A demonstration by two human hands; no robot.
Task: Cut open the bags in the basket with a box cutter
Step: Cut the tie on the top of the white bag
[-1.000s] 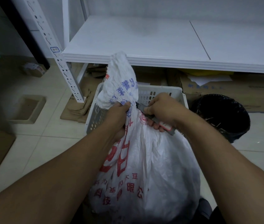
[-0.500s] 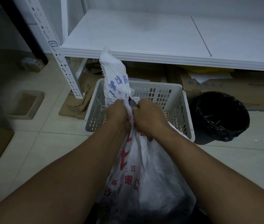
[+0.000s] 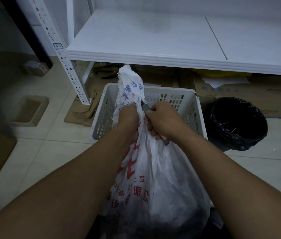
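At frame centre, the left hand (image 3: pixel 129 118) grips a white bag's (image 3: pixel 160 178) gathered neck; the right hand (image 3: pixel 163 119), touching it, clasps a box cutter (image 3: pixel 144 107) against the neck, before a basket (image 3: pixel 186 95).

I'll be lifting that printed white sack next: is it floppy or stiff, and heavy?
Probably floppy: the white sack wrinkles and bunches at the neck where the left hand grips it. Its lower part bulges full, so likely hefty. The woven surface looks fairly grippy, not slick.

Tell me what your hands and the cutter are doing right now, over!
Left hand clamped on the bag neck. Right hand gripping the box cutter, tip at the neck. Basket behind. Nothing in the way.
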